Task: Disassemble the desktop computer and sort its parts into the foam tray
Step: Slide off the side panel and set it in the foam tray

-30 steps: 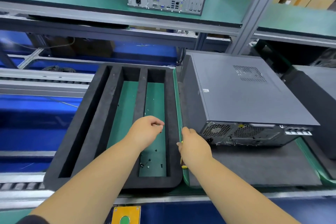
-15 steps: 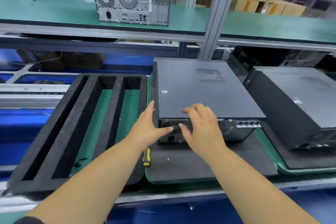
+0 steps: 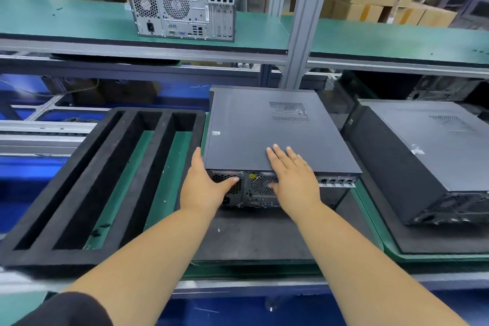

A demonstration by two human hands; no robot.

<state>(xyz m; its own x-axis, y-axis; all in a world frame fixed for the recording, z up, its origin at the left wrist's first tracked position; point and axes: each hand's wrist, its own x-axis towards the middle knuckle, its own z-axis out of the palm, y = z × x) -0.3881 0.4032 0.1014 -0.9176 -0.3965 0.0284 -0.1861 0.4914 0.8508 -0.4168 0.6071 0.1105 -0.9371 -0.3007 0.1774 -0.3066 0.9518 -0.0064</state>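
Observation:
A dark grey desktop computer (image 3: 264, 130) lies flat on a black mat, its rear panel with fan grilles facing me. My left hand (image 3: 205, 188) is at its near left corner, fingers straight along the left side and thumb across the rear grille. My right hand (image 3: 291, 174) lies flat on the top cover at the near edge, fingers spread, thumb down over the rear panel. A black foam tray (image 3: 87, 174) with three long slots sits to the left of the computer; a few small dark bits lie on its green floor.
A second dark computer case (image 3: 428, 156) lies on a mat to the right. A bare metal chassis (image 3: 182, 6) stands on the green upper shelf (image 3: 79, 21). A grey upright post (image 3: 301, 21) rises behind the computer. Cardboard boxes are stacked at the back right.
My right hand moved up from the rear panel onto the top cover and flattened. My left hand slid along the left corner. The screwdriver seen by the mat earlier is out of sight.

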